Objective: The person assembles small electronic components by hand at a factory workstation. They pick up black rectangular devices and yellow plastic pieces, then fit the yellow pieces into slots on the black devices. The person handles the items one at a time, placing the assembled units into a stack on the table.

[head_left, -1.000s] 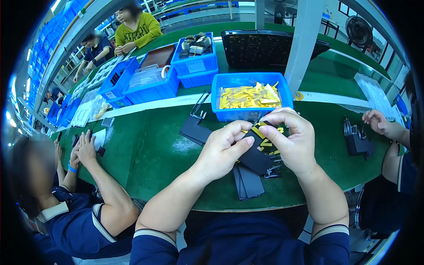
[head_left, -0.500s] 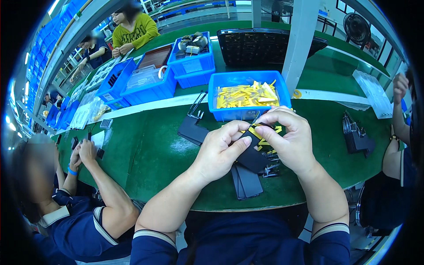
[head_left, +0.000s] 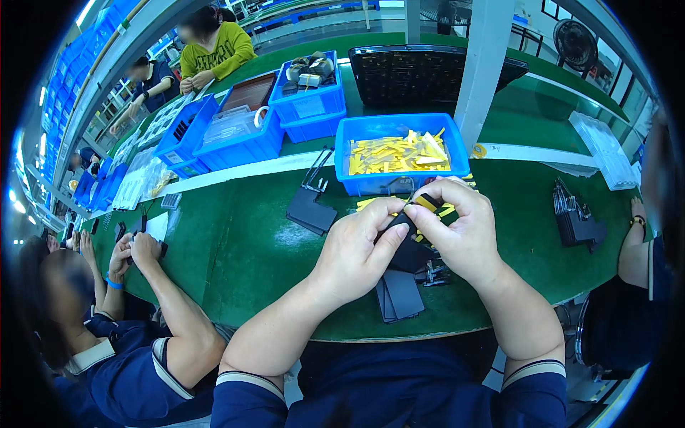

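In front of the blue bin, a flat black part (head_left: 410, 255) with thin wire leads is pinched by my left hand (head_left: 353, 246), thumb on top. My right hand (head_left: 464, 230) meets it at the part's upper end. Between my right thumb and fingers is a small black-and-yellow strip (head_left: 427, 202); the fingertips partly hide where it touches the part. Just below my hands lies a small stack of similar black parts (head_left: 400, 294), their metal-tipped leads pointing right. Loose yellow strips (head_left: 447, 212) lie on the table behind my right hand.
A blue bin (head_left: 403, 187) of yellow strips stands beyond my hands. More black parts lie at left (head_left: 312, 210) and right (head_left: 579, 230). A white post (head_left: 482, 78) rises behind the bin. Blue crates (head_left: 242, 146) stand back left. Co-workers sit on both sides.
My right fingers have turned at the part's upper end, and the black-and-yellow strip now shows plainly. The held part has tilted and is more covered by my hands.
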The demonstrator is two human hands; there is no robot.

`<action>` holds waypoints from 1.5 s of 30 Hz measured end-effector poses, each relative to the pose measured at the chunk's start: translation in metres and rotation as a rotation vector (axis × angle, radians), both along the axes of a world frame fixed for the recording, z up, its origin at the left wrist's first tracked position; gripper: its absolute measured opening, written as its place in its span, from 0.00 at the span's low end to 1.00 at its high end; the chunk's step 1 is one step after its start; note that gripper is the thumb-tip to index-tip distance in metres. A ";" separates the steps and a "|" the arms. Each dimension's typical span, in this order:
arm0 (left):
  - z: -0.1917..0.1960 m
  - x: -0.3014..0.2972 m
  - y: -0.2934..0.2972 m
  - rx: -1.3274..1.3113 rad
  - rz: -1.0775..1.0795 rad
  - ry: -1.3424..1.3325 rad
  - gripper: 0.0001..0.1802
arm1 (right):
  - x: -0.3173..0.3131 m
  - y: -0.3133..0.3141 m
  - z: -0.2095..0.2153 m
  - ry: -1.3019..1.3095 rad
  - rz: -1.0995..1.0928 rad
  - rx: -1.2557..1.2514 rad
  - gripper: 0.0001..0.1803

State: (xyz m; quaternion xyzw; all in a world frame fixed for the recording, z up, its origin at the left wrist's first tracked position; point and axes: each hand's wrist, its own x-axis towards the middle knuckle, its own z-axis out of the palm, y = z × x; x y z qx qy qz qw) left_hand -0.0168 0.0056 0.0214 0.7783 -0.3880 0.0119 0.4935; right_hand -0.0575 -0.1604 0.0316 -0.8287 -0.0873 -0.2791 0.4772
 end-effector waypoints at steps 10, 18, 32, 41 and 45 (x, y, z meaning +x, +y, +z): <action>-0.006 -0.002 -0.004 -0.232 0.067 0.101 0.12 | 0.001 -0.005 0.003 -0.125 0.065 -0.182 0.11; -0.010 0.001 -0.004 -0.191 0.077 0.148 0.12 | 0.000 -0.005 0.005 -0.487 -0.143 -0.432 0.10; -0.019 0.005 -0.002 -0.330 0.040 0.129 0.16 | -0.004 0.003 0.003 -0.444 -0.047 -0.352 0.10; -0.003 -0.003 -0.006 -0.192 0.010 -0.160 0.22 | -0.002 -0.003 0.001 -0.374 0.120 -0.194 0.10; -0.002 -0.001 -0.002 -0.186 -0.005 -0.040 0.23 | -0.002 -0.007 0.005 -0.340 0.114 -0.267 0.10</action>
